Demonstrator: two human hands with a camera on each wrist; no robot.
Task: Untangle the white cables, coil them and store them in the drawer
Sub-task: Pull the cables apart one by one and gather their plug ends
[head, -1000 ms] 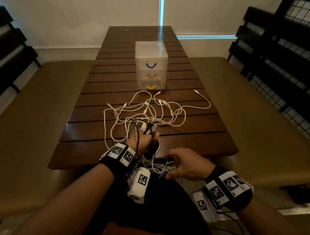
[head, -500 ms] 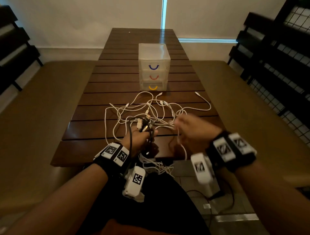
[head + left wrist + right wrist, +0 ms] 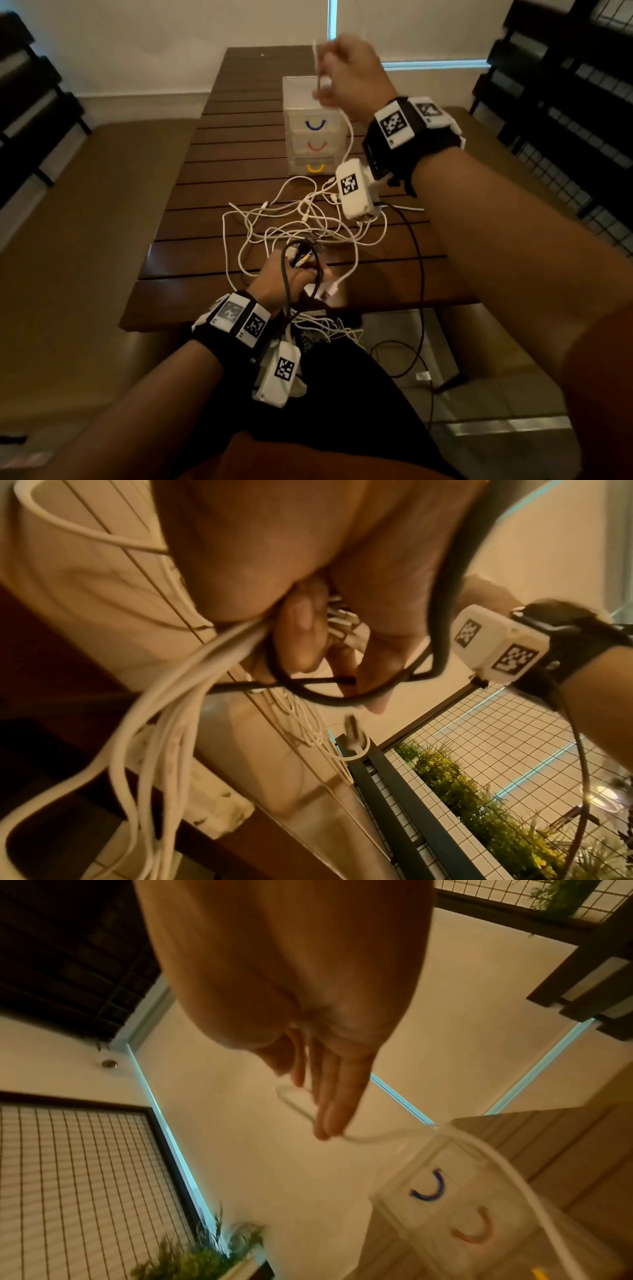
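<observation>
A tangle of white cables (image 3: 308,222) lies on the dark slatted table (image 3: 205,164), in front of a clear three-drawer unit (image 3: 313,137) with blue, red and yellow handles, all drawers shut. My left hand (image 3: 301,270) at the near table edge grips a bundle of white cables (image 3: 192,685), with a black cable (image 3: 342,696) looped round its fingers; loose strands hang below the edge. My right hand (image 3: 329,82) is raised above the drawer unit (image 3: 462,1218), blurred, pinching one white cable (image 3: 369,1139) that runs down to the tangle.
Padded benches (image 3: 85,240) flank the table on both sides. Black wire racks (image 3: 565,85) stand at the right, dark shelving at the left. A thin black lead (image 3: 419,291) hangs from my right wrist to the tiled floor.
My right hand has risen from the near table edge to high above the drawer unit, drawing one white cable up out of the tangle. The left hand kept its grip.
</observation>
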